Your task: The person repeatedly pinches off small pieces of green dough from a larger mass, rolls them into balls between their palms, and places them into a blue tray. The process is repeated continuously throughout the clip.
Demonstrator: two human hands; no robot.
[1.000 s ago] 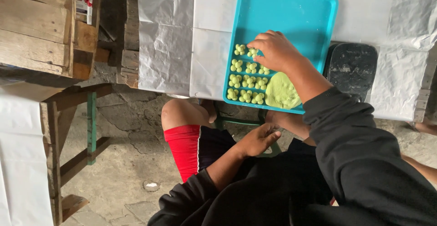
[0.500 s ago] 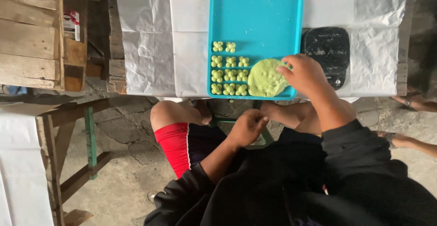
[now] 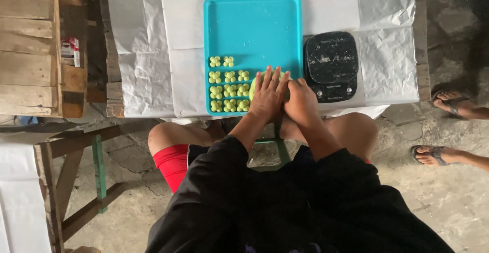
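White paper covers the table. Both hands, left hand flat and open, right hand curled, hide most of a green dough lump in the teal tray. Small green pieces fill its near-left corner; its far half is bare. A black scale sits just right.

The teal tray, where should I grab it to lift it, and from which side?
Probably grip the tray by its raised rim on both long sides, coming in from left and right near the middle. The near end is loaded with dough pieces and covered by the left hand and right hand; the scale crowds the right side.
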